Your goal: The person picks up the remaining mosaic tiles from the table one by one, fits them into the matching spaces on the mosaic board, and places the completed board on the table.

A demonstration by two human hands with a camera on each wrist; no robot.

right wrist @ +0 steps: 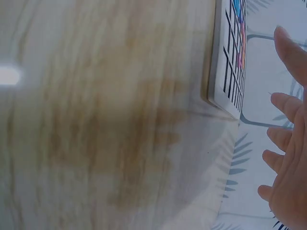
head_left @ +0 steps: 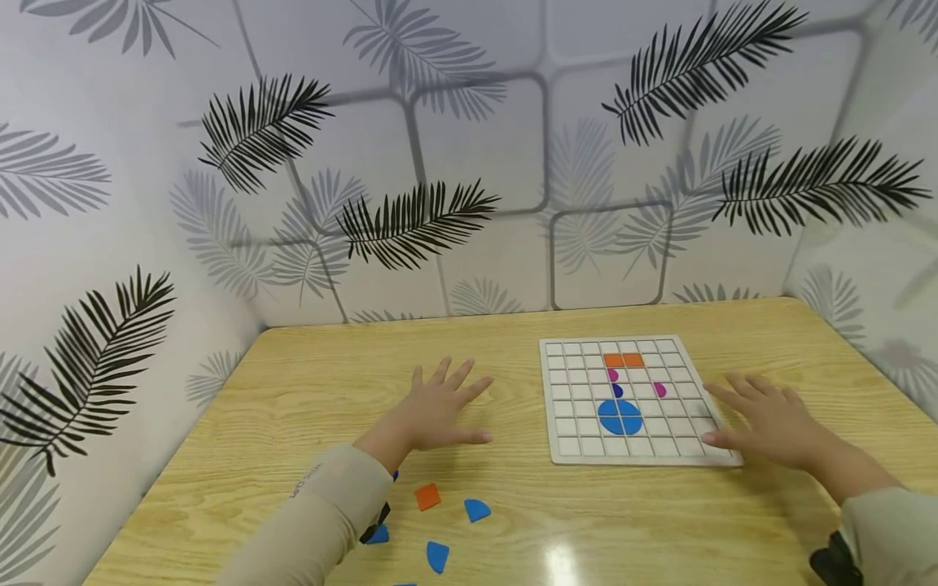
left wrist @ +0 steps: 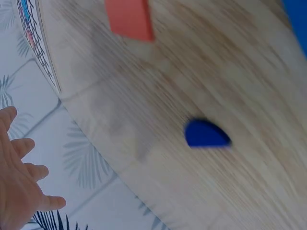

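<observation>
A white grid board [head_left: 579, 446] lies on the wooden table, right of the middle. On it sit two orange squares [head_left: 624, 360], a blue disc made of quarter pieces [head_left: 620, 417], a dark blue half-circle [head_left: 618, 391] and two magenta half-circles [head_left: 660, 390]. My left hand [head_left: 440, 411] hovers with spread fingers left of the board and holds nothing. Over the board's right edge is my right hand [head_left: 769, 419], fingers spread and likewise without anything in it; whether it touches the board I cannot tell.
Loose pieces lie near my left forearm: an orange square [head_left: 427, 496], blue quarter-circles [head_left: 477, 510] and a dark blue half-circle [left wrist: 206, 133]. The sleeve hides some of them. Leaf-patterned walls [head_left: 484, 260] border the table [head_left: 557, 521] at the back and sides.
</observation>
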